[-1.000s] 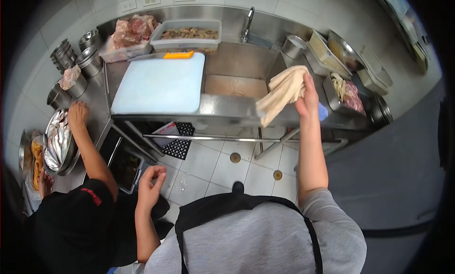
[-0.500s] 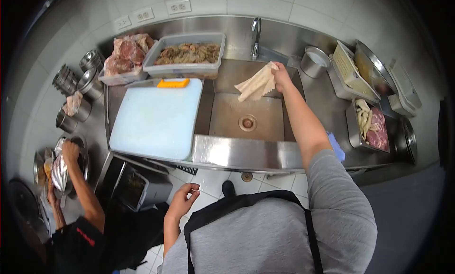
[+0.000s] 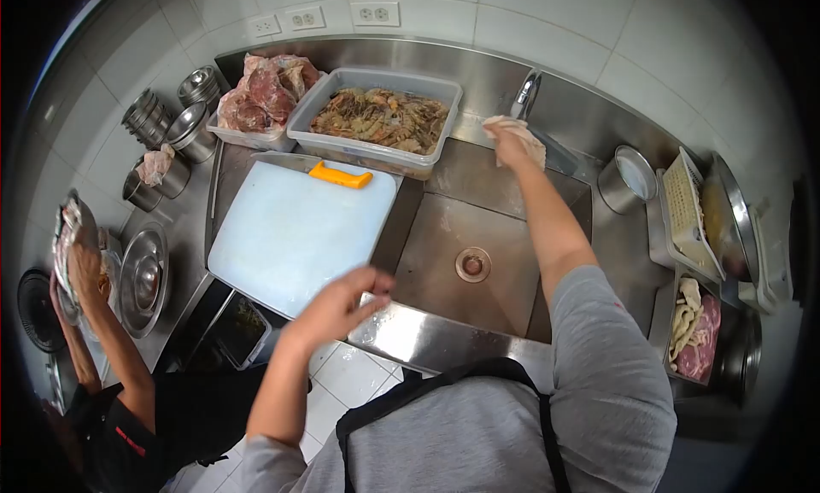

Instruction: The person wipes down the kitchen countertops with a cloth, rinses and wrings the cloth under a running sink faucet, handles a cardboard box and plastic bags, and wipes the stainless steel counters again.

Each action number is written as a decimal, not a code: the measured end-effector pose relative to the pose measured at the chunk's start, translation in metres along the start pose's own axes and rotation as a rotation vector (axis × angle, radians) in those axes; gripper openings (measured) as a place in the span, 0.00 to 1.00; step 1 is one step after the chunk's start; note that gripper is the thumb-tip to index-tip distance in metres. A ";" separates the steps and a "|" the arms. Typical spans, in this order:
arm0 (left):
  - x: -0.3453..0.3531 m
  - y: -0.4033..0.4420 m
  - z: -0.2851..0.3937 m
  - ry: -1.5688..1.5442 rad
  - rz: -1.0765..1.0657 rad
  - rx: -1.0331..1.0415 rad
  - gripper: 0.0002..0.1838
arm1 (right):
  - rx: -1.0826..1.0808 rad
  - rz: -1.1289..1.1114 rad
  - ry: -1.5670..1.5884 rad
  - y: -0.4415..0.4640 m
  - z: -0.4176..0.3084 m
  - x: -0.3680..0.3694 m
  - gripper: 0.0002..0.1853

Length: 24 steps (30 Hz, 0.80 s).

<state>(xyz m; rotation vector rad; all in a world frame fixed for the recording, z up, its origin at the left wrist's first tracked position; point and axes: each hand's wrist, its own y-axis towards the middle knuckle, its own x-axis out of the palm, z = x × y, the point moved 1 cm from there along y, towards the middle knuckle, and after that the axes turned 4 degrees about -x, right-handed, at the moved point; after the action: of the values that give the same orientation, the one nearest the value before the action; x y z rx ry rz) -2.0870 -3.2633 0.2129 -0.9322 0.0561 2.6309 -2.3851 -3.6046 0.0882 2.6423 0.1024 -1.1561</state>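
One co-worker's pair of hands [image 3: 84, 267], at far left. One translucent plastic tub [image 3: 252, 140]: raw red meat, heaped. One pale-blue rectangular cutting board [image 3: 290, 237]: one orange-handled tool [image 3: 340, 177]. Left hand [image 3: 343, 305]: half open, above the board's near-right corner. One larger translucent tub [image 3: 367, 157]: shrimp (too many to count). Right hand [image 3: 510, 145]: gripping one cream cloth [image 3: 537, 151], beside one chrome faucet [image 3: 528, 93]. One round steel pot [image 3: 617, 184]. One rectangular steel pan [image 3: 661, 322]: pink meat, pale strips.
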 end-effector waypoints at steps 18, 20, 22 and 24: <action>0.048 0.365 0.108 -0.071 0.300 0.166 0.27 | 0.356 -0.218 1.275 -0.087 -0.003 0.010 0.16; 0.049 0.364 0.110 -0.208 0.117 0.172 0.24 | 0.404 -0.125 1.289 -0.092 0.014 0.026 0.16; 0.051 0.343 0.099 -0.403 0.023 0.165 0.26 | 0.448 -0.024 1.297 -0.102 0.019 0.022 0.16; 0.056 0.325 0.069 -0.510 -0.144 0.067 0.31 | 0.417 -0.147 1.291 -0.118 0.017 0.003 0.18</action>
<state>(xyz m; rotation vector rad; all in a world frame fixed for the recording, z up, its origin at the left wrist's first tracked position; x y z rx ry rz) -2.2779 -3.5410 0.2070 -0.2148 -0.0475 2.6273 -2.4141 -3.4954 0.0511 3.2938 0.3027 0.7453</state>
